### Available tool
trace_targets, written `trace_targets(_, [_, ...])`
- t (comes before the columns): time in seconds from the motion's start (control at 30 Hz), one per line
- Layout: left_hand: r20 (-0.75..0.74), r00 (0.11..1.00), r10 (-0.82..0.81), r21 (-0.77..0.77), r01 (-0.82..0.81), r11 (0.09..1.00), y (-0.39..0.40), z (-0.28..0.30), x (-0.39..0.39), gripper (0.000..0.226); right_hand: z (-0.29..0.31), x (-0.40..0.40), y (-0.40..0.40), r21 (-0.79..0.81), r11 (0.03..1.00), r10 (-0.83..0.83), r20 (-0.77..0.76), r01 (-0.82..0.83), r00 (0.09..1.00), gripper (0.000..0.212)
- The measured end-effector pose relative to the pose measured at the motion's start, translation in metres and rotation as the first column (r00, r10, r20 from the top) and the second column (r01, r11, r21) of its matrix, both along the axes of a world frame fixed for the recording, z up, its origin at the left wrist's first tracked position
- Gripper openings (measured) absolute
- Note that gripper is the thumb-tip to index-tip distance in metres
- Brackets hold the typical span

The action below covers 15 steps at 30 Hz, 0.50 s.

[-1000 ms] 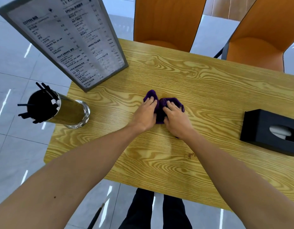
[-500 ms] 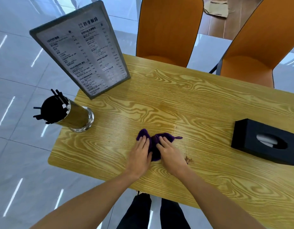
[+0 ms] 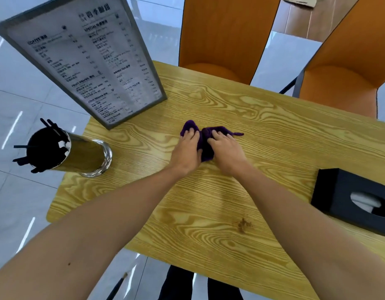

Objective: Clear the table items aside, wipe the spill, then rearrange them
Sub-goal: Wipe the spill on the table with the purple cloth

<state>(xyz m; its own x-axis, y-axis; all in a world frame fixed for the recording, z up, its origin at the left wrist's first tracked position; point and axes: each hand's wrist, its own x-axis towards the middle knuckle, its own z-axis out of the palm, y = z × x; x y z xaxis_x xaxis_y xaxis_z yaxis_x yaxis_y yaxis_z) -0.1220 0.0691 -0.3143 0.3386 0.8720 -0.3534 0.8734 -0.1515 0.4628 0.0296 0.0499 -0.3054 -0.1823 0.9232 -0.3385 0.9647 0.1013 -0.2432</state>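
Observation:
A purple cloth (image 3: 205, 146) lies bunched on the wooden table (image 3: 209, 202) near its middle. My left hand (image 3: 186, 151) presses flat on the cloth's left part, and my right hand (image 3: 227, 151) presses on its right part. A small brown spill mark (image 3: 243, 225) sits on the table closer to me, apart from the cloth. A standing menu board (image 3: 85, 59) is at the table's far left. A metal cup of black straws (image 3: 64, 152) stands at the left edge. A black tissue box (image 3: 356, 202) rests at the right.
Two orange chairs (image 3: 222, 35) (image 3: 349, 66) stand behind the table's far edge. Pale tiled floor (image 3: 18, 100) surrounds the table. My dark trouser legs (image 3: 187, 286) show below the near edge.
Both hands slid the cloth toward me and then pushed it back away toward the table's middle. The brown mark stays on the table nearer to me.

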Motion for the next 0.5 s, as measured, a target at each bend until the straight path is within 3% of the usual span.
trace_targets(0.27, [-0.043,0.989,-0.144,0.034,0.146,0.989,0.006,0.004,0.050,0.060,0.009,0.048,-0.015,-0.003,0.994,-0.114,0.006,0.114,0.994,0.035])
trace_targets(0.5, [-0.049,0.967,-0.249,0.074,0.252,0.965,-0.044,0.014,0.069,0.049,0.017,0.069,-0.070,-0.036,0.986,-0.163,-0.007,0.163,0.987,0.034])
